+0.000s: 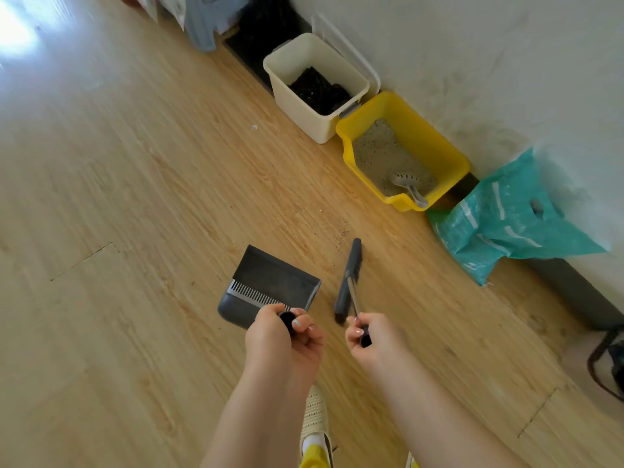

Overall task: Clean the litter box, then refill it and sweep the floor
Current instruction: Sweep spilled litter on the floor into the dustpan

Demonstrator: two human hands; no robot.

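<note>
From the head view, your left hand (287,339) is curled round the black top end of the dustpan handle, thumb and fingers wrapped over it. The dustpan (270,285) sits on the wooden floor (135,214) just ahead of that hand, its open mouth facing away from you and its comb teeth along the near edge.

Your right hand (368,336) grips the end of the broom handle, fingers closed round the black cap. The thin metal shaft runs forward from your fist to the dark broom head (349,282), which lies just to the right of the dustpan, apart from it, and points toward the wall (472,62). A small scatter of litter grains (341,233) lies on the floor just beyond the far tip of the broom head.

The yellow litter box (452,163) stands against the wall, well ahead of both hands and to the right, filled with pale litter. A grey scoop (407,184) rests in its near corner, the handle leaning over the rim. Touching the box on its left is a cream bin (314,123) with something dark inside. To the right of the box a teal bag (506,228) leans against the wall.

A slipper (314,417) shows at the bottom edge, between your forearms
</note>
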